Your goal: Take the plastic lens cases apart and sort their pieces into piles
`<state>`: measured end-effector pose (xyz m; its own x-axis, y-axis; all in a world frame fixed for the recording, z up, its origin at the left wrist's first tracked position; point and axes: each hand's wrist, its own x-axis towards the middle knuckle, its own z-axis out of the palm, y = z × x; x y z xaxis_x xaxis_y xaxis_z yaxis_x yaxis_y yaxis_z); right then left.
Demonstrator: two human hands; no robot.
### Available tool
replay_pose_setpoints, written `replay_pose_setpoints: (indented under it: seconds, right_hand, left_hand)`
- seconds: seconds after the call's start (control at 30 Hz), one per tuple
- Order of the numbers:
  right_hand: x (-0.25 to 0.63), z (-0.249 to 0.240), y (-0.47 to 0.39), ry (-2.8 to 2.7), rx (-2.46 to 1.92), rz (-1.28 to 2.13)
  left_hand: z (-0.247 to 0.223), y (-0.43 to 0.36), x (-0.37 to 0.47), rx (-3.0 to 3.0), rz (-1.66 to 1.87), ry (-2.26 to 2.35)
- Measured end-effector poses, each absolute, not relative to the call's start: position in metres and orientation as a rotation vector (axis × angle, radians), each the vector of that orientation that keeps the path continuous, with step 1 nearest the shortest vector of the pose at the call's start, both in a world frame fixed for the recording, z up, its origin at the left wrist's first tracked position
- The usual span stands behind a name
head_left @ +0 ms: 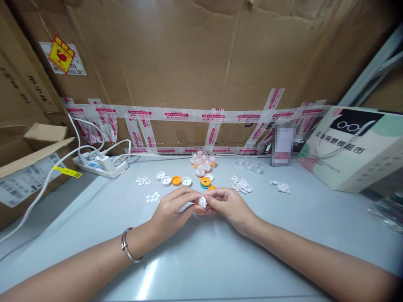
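Left grip (pixel 173 209): pinches a small white openwork piece (pixel 202 202) between thumb and fingers; at the wrist, a silver bangle (pixel 124 245).
Right grip (pixel 231 207): pinches the same piece from the other side, with thumb and curled fingers.
Held piece: between the two grips, above the grey-blue counter (pixel 267 260); just below, an orange edge (pixel 199 212), partly hidden by fingers; whether joined to the piece, cannot tell.
Left-side parts: white stemmed discs (pixel 143 181); nearer, a group of small white rounds (pixel 153 197); beside them, a row of shallow round cups, white and orange (pixel 176 180).
Beyond the grips: a close cluster of clear domes on orange bases (pixel 203 161); in front, an orange wheel-like cap (pixel 205 181) upon a teal one.
Right-side parts: clear cups (pixel 252 165) at the back; nearer, two separate groups of white flat openwork parts (pixel 242 185).
Back edge: at left, a power strip (pixel 102 165) with white plugs and cables, near an open carton (pixel 34 178); behind, a large taped cardboard box (pixel 176 63); at right, a bag with printed eyeglasses (pixel 340 147).
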<state>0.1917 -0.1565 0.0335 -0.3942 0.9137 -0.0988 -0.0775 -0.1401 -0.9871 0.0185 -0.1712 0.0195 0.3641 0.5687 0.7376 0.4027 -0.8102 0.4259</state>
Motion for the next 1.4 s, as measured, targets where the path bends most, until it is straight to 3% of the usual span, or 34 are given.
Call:
replay_pose_setpoints:
  seconds: [0.23, 0.37, 0.5, 0.67, 0.83, 1.2, 1.4]
  right_hand:
    - [0.198, 0.037, -0.149, -1.221, -1.133, 1.652]
    - [0.208, 0.042, -0.139, -1.298, -1.131, 1.533]
    - [0.227, 0.052, -0.122, -1.432, -1.167, 1.279]
    - [0.273, 0.057, -0.088, -1.721, -1.357, 0.663]
    - [0.298, 0.050, -0.069, -2.132, -1.599, 0.468]
    - [0.278, 0.057, -0.085, -2.110, -1.574, 0.454]
    - [0.221, 0.052, -0.139, -1.961, -1.051, 1.263]
  left_hand:
    - [0.027, -0.169, 0.017, 1.946, 1.587, 1.141]
    - [0.026, -0.160, 0.014, 1.571, 1.437, 1.084]
    - [0.022, -0.156, 0.013, 1.411, 1.345, 1.019]
    - [0.021, -0.159, 0.014, 1.381, 1.300, 1.004]
    - [0.023, -0.162, 0.015, 1.339, 1.271, 1.040]
    - [0.028, -0.166, 0.019, 1.356, 1.235, 0.965]
    - [0.027, -0.175, 0.021, 1.922, 1.141, 1.009]
